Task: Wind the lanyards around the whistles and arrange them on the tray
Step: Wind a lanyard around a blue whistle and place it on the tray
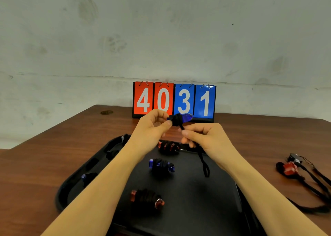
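Note:
My left hand pinches a blue whistle held above the black tray, with black lanyard turns wound round its middle. My right hand grips the loose black lanyard, whose end loop hangs down over the tray. On the tray lie several wound whistles: a red one at the back, a blue one in the middle, a red one nearer me, and more at the left, partly hidden by my left forearm.
On the brown table, right of the tray, lie a red whistle and a dark whistle with unwound black lanyards trailing toward me. A flip scoreboard reading 4031 stands against the wall at the table's back.

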